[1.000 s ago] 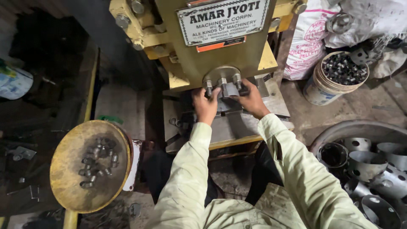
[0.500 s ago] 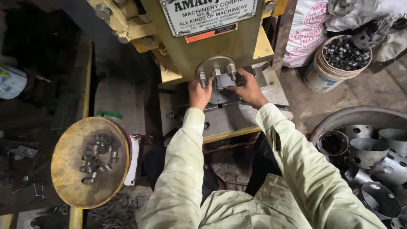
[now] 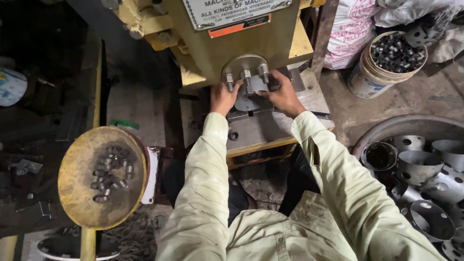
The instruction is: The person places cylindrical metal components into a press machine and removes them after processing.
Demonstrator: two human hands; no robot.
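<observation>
At twelve o'clock, the boxy mustard-yellow metal press (image 3: pixel 232 43) bore an orange strip, with a grey round steel disc (image 3: pixel 246 79) below it. At nine o'clock sat a rusty tan round tray (image 3: pixel 77 193) of dull grey metal pieces (image 3: pixel 108 169). The pale cream long sleeves (image 3: pixel 203 193) filled six o'clock, and shiny silver metal bowls (image 3: pixel 415 166) lay at four.

Dim workshop light, deep shadow at left, sharp centre.
</observation>
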